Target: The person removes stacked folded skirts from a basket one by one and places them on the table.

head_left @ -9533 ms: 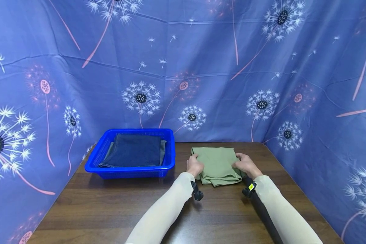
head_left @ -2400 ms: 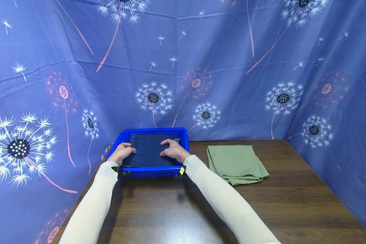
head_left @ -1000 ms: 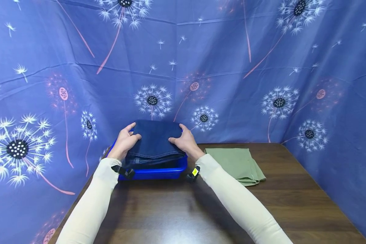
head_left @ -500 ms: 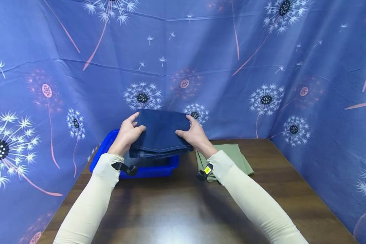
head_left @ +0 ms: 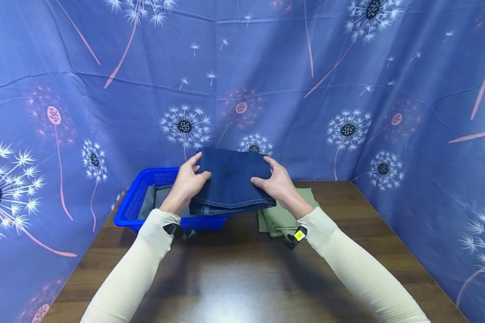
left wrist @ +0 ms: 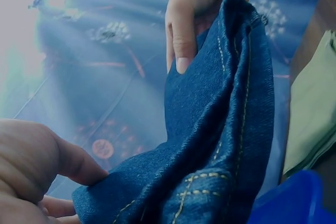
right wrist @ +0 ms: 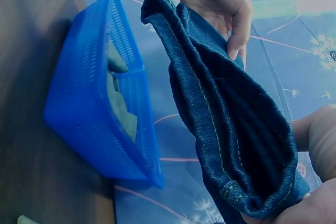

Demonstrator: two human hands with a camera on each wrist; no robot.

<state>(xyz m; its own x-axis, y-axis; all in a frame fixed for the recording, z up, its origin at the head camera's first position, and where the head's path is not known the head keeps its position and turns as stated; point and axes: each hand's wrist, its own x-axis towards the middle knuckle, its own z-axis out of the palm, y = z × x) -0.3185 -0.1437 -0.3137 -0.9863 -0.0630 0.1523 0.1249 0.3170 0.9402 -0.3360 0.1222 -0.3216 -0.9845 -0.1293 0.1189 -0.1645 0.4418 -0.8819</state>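
Observation:
Both my hands hold a folded pair of dark blue jeans in the air, between the basket and the green cloth. My left hand pinches the left side, thumb on top. Across from it, my right hand grips the right side the same way. In the left wrist view the layered denim edge shows yellow stitching, and the right wrist view looks into its open folds. Behind the left forearm stands a blue plastic basket with greyer folded denim inside, partly hidden by the hand and jeans.
A folded green cloth lies on the brown wooden table, partly behind the right hand. Blue dandelion-print curtain hangs close behind the table and along both sides.
Earlier the hands left the green cloth on the table and reached into the basket. They have since lifted the jeans out and carried them right, uncovering greyer denim below.

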